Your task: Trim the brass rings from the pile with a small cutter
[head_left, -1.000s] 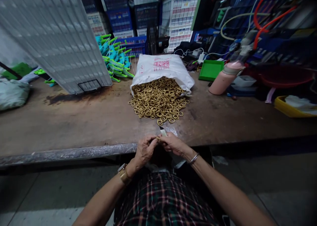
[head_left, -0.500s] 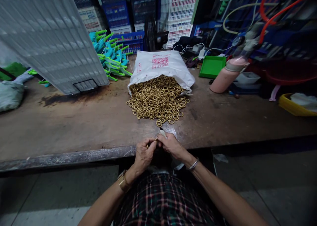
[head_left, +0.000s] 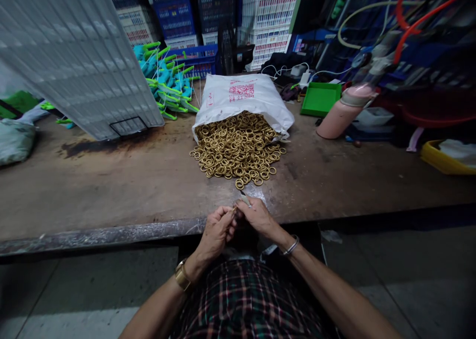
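My left hand (head_left: pixel 216 229) is closed at the table's front edge, its thumb and finger pinching a small gold ring (head_left: pixel 235 208), seen nearly edge-on. Against it rests my right hand (head_left: pixel 261 218), wrapped round a small knife (head_left: pixel 245 198) with a pale handle and a dark, thin tip pointing away from me. The fingertips of both hands meet at the ring and partly hide it. Just beyond them lies a heap of gold rings (head_left: pixel 238 148), spilling out of the mouth of a white plastic bag (head_left: pixel 219 93) with red print.
A ribbed pale plastic panel (head_left: pixel 85 56) stands on the table (head_left: pixel 111 190) at left, beside green and turquoise plastic pieces (head_left: pixel 173 88). To the right are a green tray (head_left: pixel 320 99), a pink bottle (head_left: pixel 337 115) and a yellow basin (head_left: pixel 442 163). Stacked crates (head_left: pixel 269 22) fill the back.
My left hand has turned slightly, its fingers shifting around the ring. The right hand with the knife stays at almost the same spot. The heap and bag have not changed.
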`<state>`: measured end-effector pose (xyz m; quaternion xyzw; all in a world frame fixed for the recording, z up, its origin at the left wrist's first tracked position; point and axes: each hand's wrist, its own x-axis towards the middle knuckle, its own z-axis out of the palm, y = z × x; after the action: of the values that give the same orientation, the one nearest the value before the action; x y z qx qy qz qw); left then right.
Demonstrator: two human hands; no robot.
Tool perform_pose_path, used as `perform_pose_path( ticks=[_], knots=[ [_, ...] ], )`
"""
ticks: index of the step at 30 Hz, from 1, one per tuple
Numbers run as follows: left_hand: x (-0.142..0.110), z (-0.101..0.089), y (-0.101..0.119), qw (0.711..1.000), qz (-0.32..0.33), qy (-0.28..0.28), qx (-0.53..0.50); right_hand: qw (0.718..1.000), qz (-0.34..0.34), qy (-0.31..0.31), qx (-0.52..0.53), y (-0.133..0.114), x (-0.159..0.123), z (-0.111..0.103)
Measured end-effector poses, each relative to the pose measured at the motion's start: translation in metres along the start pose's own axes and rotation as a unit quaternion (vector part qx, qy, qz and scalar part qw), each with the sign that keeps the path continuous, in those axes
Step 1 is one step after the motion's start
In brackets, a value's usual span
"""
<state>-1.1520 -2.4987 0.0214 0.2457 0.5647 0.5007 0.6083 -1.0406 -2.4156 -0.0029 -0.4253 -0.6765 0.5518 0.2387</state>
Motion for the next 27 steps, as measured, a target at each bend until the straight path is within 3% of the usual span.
perform_pose_path(
  ticks=[3, 9, 23, 27],
  knots=[
    [0.0, 0.001, 0.002, 1.0, 0.016, 0.018, 0.012, 0.993, -0.037, 0.029, -0.113, 0.003, -0.001, -0.003],
    [0.002, 0.001, 0.002, 0.996, 0.044, 0.04, 0.065, 0.943, -0.14, -0.038, -0.301, 0.005, -0.013, -0.004],
    [-0.004, 0.001, -0.001, 0.986, 0.099, 0.061, 0.117, 0.909, -0.109, -0.082, -0.394, 0.0, -0.013, -0.005],
    [-0.015, 0.009, 0.009, 0.99, 0.096, 0.008, 0.105, 0.904, -0.053, -0.038, -0.423, 0.005, 0.0, -0.011]
  ],
)
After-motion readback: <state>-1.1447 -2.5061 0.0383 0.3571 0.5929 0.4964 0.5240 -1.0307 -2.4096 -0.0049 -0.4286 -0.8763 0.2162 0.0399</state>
